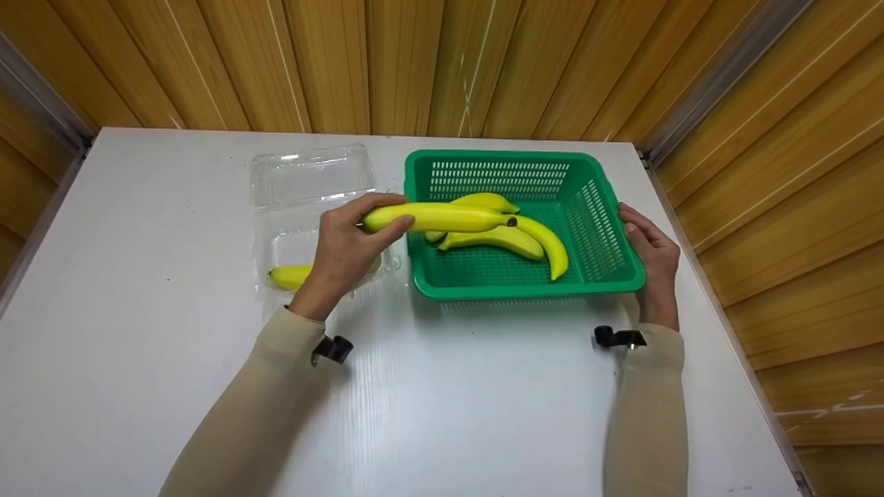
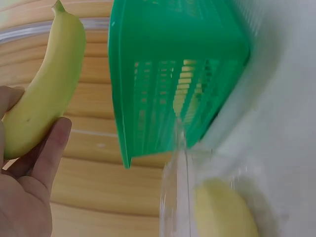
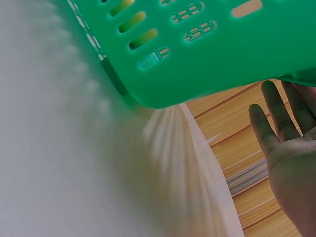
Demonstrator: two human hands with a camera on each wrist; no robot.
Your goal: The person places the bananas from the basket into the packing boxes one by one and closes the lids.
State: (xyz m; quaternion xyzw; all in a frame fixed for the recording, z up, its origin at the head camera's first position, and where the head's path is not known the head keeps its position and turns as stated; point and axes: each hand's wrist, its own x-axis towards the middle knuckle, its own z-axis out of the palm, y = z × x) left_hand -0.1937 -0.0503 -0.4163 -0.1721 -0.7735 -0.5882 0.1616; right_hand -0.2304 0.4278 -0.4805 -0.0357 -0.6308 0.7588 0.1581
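Note:
My left hand (image 1: 349, 238) grips a yellow banana (image 1: 442, 218) by one end, fingers and thumb around it. In the head view this banana overlaps the left side of a green plastic basket (image 1: 525, 291), its stem pointing right. Several more bananas (image 1: 494, 241) lie inside the basket, partly hidden by the held one. At the basket's right rim, my right hand (image 1: 655, 255) touches the outer side; the right wrist view shows its fingers (image 3: 279, 113) straight. Left of the basket lies a clear plastic clamshell box (image 1: 311, 181), lid raised, with a banana (image 1: 289, 276) in it, partly behind my left hand.
Everything stands on a white table (image 1: 414, 414). Wood-patterned panels (image 1: 414, 62) rise behind it and along the right side. The clamshell box and the basket are side by side near the back edge.

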